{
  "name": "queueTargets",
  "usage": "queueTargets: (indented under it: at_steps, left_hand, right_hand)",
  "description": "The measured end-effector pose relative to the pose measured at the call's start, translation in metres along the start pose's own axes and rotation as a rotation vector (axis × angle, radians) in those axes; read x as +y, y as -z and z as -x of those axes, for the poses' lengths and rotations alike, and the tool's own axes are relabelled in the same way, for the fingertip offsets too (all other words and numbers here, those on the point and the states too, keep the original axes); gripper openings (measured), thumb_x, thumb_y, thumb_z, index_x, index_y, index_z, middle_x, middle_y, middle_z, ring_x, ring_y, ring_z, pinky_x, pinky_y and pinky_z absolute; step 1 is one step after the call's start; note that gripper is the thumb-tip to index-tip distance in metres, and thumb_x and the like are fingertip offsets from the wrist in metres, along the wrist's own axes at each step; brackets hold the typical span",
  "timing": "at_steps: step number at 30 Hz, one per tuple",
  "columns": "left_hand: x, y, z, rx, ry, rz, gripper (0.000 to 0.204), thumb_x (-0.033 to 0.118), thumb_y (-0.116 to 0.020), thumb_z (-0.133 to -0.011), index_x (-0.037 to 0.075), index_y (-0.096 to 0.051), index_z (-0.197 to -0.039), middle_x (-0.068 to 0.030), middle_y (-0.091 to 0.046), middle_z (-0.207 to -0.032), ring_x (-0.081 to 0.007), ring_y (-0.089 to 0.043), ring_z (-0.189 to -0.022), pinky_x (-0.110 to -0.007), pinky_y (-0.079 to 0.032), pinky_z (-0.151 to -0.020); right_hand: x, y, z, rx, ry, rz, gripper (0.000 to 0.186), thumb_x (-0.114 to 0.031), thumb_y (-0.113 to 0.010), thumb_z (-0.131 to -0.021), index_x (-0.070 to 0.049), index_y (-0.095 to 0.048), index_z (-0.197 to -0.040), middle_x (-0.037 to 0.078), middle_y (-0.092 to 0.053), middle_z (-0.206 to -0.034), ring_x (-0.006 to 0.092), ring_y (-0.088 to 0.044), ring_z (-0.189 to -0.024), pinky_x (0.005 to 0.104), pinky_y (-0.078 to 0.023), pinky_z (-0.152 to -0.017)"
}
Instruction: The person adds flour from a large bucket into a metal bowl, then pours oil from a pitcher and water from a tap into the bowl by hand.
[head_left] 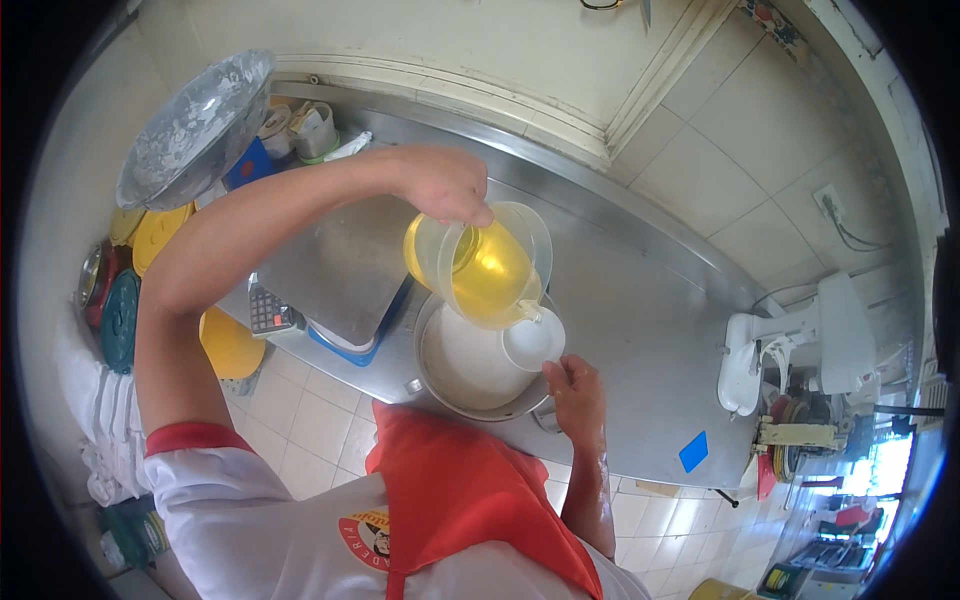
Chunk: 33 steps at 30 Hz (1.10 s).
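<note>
My left hand (448,185) is closed on a clear plastic pitcher (545,235), lifted and tilted over the work table. Yellow liquid that looks like oil (492,270) lies toward the pitcher's spout. Just below the spout is a small white cup (530,345), its rim pinched between the fingers of my right hand (578,395). Whether liquid is running into the cup I cannot make out. Under both stands a wide metal pot (425,370), which holds something whitish with a smooth surface.
The steel table (640,350) carries a scale (340,265) with a calculator (268,312) left of the pot. A dusty metal bowl (195,130) sits at the far left, near tubs. At right are a white stand mixer (790,345) and a blue square (693,452).
</note>
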<state>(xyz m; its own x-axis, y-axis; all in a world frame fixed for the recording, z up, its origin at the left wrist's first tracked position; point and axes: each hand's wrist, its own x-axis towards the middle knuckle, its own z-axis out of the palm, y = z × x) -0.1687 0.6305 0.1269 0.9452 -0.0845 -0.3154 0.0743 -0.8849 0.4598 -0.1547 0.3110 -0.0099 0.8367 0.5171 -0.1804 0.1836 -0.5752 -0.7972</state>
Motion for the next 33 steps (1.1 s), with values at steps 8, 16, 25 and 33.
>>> queueTargets:
  at_steps: [8,16,25,33]
  left_hand:
    - [0.009,0.004,-0.01,0.009,-0.156,-0.275,0.042,0.033,-0.053,-0.071,-0.008,-0.055,-0.063,-0.025,-0.051,-0.058,-0.0378,-0.051,-0.055,-0.045,-0.042,-0.053]
    - [0.01,0.001,-0.008,0.002,-0.159,-0.315,0.04,0.032,-0.054,-0.069,-0.007,-0.054,-0.06,-0.0249,-0.05,-0.057,-0.0388,-0.049,-0.054,-0.046,-0.04,-0.052]
    - [0.02,0.003,0.0,0.017,-0.122,-0.34,0.038,0.031,-0.055,-0.068,-0.006,-0.055,-0.059,-0.0243,-0.05,-0.056,-0.0397,-0.05,-0.054,-0.046,-0.04,-0.052]
    - [0.016,0.005,-0.002,0.021,-0.187,-0.33,0.041,0.032,-0.054,-0.07,-0.007,-0.054,-0.058,-0.024,-0.048,-0.054,-0.0397,-0.048,-0.052,-0.046,-0.039,-0.051]
  right_hand:
    - [0.008,-0.008,0.001,0.005,-0.004,0.017,0.028,-0.024,-0.059,-0.086,0.002,-0.058,-0.074,0.003,-0.051,-0.057,0.0107,-0.045,-0.054,0.0296,-0.036,-0.051]
    - [0.016,-0.014,0.002,0.001,-0.007,0.014,0.032,-0.027,-0.06,-0.085,0.005,-0.06,-0.082,0.02,-0.057,-0.064,0.0329,-0.055,-0.058,0.0408,-0.041,-0.057]
    - [0.017,-0.02,0.005,0.009,-0.018,0.027,0.033,-0.028,-0.061,-0.085,0.004,-0.061,-0.083,0.02,-0.057,-0.064,0.033,-0.055,-0.058,0.0408,-0.041,-0.057]
    - [0.021,-0.023,0.005,0.021,-0.009,-0.013,0.029,-0.026,-0.062,-0.085,0.004,-0.061,-0.082,0.019,-0.058,-0.064,0.0296,-0.056,-0.057,0.0385,-0.042,-0.057]
